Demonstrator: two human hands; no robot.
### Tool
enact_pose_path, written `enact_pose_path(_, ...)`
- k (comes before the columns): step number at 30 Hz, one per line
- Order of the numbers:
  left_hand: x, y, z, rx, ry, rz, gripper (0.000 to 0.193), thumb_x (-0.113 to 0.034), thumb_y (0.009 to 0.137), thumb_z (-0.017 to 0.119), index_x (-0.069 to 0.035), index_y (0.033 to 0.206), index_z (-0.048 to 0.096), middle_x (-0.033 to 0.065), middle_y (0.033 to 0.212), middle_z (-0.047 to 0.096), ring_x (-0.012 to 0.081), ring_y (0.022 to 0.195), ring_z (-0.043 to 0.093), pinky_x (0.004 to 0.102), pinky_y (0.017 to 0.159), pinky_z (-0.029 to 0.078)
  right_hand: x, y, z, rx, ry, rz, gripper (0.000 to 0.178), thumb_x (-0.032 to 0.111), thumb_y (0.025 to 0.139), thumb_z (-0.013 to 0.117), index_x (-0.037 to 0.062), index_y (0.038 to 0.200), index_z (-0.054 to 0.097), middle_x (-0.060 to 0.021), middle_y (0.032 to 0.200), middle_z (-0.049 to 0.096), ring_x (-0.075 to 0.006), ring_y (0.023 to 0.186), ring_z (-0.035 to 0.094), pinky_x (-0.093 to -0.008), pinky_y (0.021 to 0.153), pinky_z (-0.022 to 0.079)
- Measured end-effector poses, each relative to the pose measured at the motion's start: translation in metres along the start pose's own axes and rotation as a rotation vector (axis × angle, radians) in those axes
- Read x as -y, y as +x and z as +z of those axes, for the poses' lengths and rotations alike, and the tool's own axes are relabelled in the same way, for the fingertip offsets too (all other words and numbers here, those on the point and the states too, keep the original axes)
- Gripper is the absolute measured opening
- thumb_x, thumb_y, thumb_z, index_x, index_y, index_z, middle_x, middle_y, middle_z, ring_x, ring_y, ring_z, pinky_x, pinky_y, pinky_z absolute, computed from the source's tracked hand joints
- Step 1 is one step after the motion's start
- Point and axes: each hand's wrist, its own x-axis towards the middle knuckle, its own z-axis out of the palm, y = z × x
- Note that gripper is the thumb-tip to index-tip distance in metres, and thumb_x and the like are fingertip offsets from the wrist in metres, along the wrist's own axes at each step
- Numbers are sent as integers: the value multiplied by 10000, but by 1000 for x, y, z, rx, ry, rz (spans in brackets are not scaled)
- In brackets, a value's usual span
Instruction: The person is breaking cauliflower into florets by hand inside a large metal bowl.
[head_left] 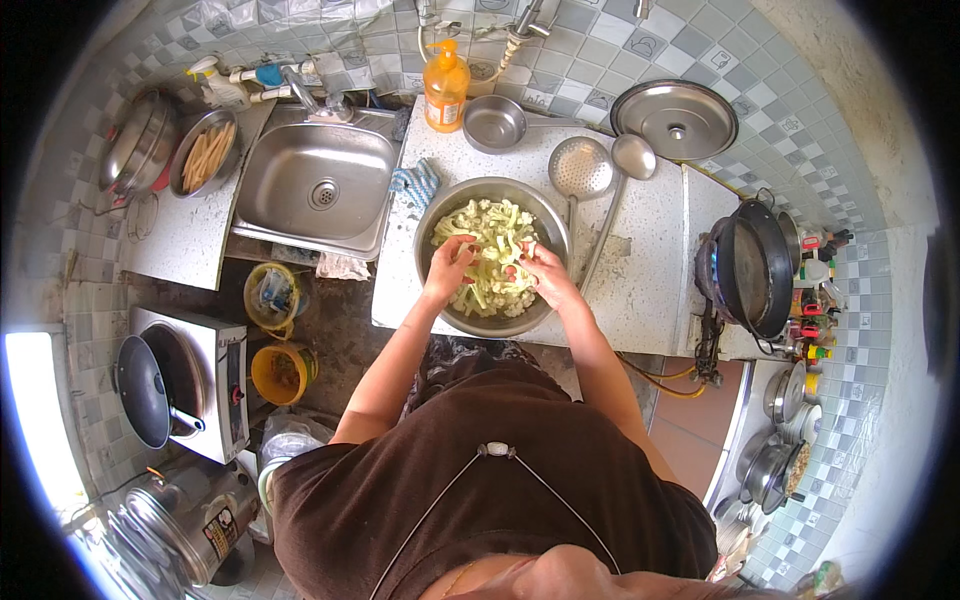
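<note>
A wide steel bowl on the white speckled counter holds a heap of pale green-white cauliflower florets. Both my hands are inside it, over the near half of the heap. On the left side, my left hand has its thumb and fingers bent round a piece of cauliflower. Opposite it, my right hand is closed on cauliflower too, its fingertips partly hidden among the pieces. A skimmer and a long-handled ladle lie just right of the bowl.
A steel sink is set in at the left, with a blue-striped cloth beside it. Behind the bowl stand an orange pump bottle and a small saucepan. A round lid leans at the wall. A black wok sits far right.
</note>
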Motion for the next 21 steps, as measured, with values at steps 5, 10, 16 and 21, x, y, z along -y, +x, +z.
enact_pose_path(5, 15, 4, -8, -36, 80, 102, 432, 21, 906, 428, -65, 1328, 470, 93, 1270, 546, 221, 1146, 555, 347, 871, 513, 4, -4, -4, -78, -34, -22, 376, -11, 916, 536, 11, 1291, 508, -82, 1148, 604, -205, 1015, 633, -316, 765, 551)
enact_pose_path(10, 44, 12, -25, -118, 374, 390, 526, 62, 790, 501, -16, 1309, 465, 155, 1284, 538, 293, 1198, 516, 382, 1006, 408, 13, -12, -3, -113, -164, -83, 408, -58, 868, 530, 23, 1267, 528, -68, 1119, 611, -190, 1060, 622, -324, 834, 526)
enact_pose_path(16, 3, -21, -11, -162, 1056, 431, 452, -49, 774, 616, 11, 1208, 504, 207, 1197, 572, 344, 1134, 539, 449, 964, 413, 25, -38, 30, -282, -1362, -280, 488, -53, 749, 615, -33, 1222, 497, -242, 1193, 569, -349, 1051, 603, -401, 923, 480)
enact_pose_path(21, 24, -22, 7, 184, 1498, -23, 548, -267, 729, 756, 26, 1112, 495, 152, 940, 696, 351, 932, 666, 448, 882, 478, -13, -27, 33, -63, -1808, 224, 535, 35, 727, 667, -60, 1204, 443, -259, 1217, 556, -364, 1132, 566, -426, 940, 473)
